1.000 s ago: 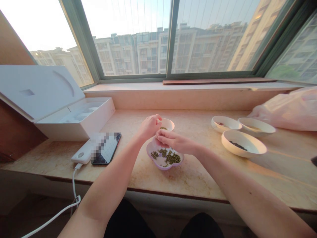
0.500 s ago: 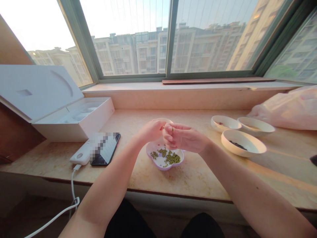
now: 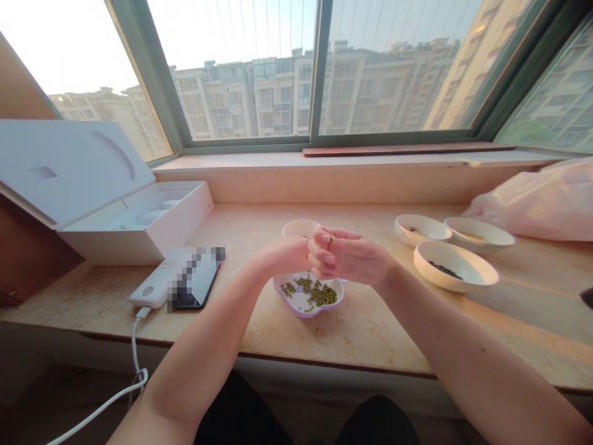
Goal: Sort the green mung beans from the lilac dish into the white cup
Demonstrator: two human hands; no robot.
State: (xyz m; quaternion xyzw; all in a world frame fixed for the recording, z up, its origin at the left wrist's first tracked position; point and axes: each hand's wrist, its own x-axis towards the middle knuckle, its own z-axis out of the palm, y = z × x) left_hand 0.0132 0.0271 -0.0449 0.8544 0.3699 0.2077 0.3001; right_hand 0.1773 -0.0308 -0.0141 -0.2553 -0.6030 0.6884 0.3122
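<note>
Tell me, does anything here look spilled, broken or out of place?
No spill or damage stands out: the green beans lie inside the lilac bowl. The one odd sight is blocky squares masking part of the phone, so I can't judge what is beneath.

You hold a small green bean (image 3: pixel 330 239) near a wavy-rimmed lilac dish (image 3: pixel 309 314) of loose beans (image 3: pixel 323 295); a pale bowl (image 3: pixel 300 227) stands just behind, partly hidden.
</note>
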